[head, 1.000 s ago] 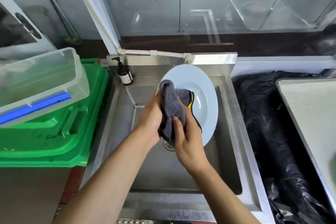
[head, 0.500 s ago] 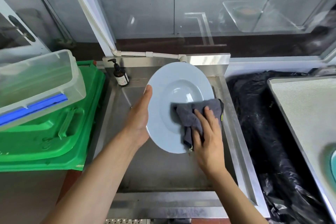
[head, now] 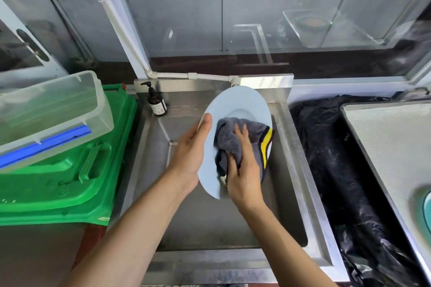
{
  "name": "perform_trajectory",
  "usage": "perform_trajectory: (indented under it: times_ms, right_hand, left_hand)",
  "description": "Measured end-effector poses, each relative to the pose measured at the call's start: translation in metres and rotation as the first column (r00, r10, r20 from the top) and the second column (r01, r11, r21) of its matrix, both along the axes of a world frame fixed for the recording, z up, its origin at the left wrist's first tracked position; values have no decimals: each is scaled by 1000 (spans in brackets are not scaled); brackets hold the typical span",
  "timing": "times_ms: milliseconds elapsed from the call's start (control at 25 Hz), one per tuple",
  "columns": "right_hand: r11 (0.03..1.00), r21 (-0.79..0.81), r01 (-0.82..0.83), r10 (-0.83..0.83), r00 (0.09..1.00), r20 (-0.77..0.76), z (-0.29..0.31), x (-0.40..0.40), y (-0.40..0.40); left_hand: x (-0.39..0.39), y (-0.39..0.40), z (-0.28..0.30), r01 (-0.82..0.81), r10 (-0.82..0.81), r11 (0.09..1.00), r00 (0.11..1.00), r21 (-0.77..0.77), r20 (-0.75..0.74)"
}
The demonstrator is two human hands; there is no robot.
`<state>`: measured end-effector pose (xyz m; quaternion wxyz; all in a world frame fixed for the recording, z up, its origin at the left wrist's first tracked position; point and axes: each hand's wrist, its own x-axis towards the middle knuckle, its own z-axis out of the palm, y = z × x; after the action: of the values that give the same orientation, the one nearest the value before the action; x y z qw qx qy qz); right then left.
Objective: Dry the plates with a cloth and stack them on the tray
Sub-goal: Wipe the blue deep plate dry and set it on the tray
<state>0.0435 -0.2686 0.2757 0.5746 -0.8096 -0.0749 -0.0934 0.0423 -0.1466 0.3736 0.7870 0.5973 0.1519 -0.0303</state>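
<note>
A pale blue plate (head: pixel 242 107) stands tilted on edge above the steel sink (head: pixel 203 221). My left hand (head: pixel 191 156) holds it by the left rim, thumb on the front face. My right hand (head: pixel 242 170) grips a grey cloth (head: pixel 233 137) with a yellow and black stripe and presses it against the plate's front face. The cloth hides the plate's lower middle. At the right edge lies the metal tray (head: pixel 384 137), and a sliver of a teal plate (head: pixel 428 205) shows on it.
A brown pump bottle (head: pixel 157 103) stands at the sink's back left corner. Left of the sink is a green crate (head: pixel 70 170) with a clear plastic box (head: pixel 46 112) on it. Black plastic sheet (head: pixel 338 170) lies between sink and tray.
The cloth and my right hand have moved from the plate's right side to its lower middle. The plate has turned more edge-on, and my left hand stays on the left rim.
</note>
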Motion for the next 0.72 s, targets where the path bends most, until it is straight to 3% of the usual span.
perform_trajectory:
  times_ms: [160,240,320,360,480,600,720]
  right_hand:
    - [975,-101,-195,209,967,144,2,-14,0]
    - [979,-191,-67,97,984,151,0,-5,-9]
    - [990,-120,75,-68,996,60,5,2,-7]
    - [997,-36,72,-71,997,17,9,1,0]
    - [985,145,-91,87,996,38,15,-24,23]
    - [973,203,-110,89,990,110,27,-24,32]
    - [988,139,-59,31,980,198,57,10,30]
  left_hand:
    - [0,11,-1,-41,38,997,998,-70,-47]
    - [-6,13,-5,-24,17,994,998,-109,-62]
    - [-9,9,-9,-5,0,994,999,-108,-47]
    - [-9,7,-10,-10,6,995,999,-101,-39]
    - [-7,8,-11,-37,27,988,997,-150,-68]
    - [-8,10,-10,-5,-12,981,996,-194,-86]
    - [-11,5,-10,9,-14,988,1000,-152,-28]
